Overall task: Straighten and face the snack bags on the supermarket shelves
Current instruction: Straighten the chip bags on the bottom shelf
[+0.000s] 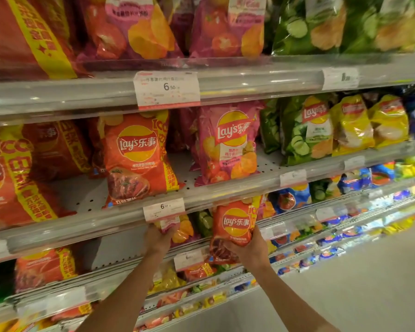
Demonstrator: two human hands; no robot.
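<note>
Gripping a red Lay's bag (234,226) at five o'clock to face it forward, the right hand (248,248) mirrors the left hand (159,237) clutching a pink tomato bag (177,230) at six.

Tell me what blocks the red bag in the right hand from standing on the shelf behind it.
The right hand grips the red bag outside the shelf. The shelf rail above overlaps its top; the pink bag in the left hand sits alongside.
</note>
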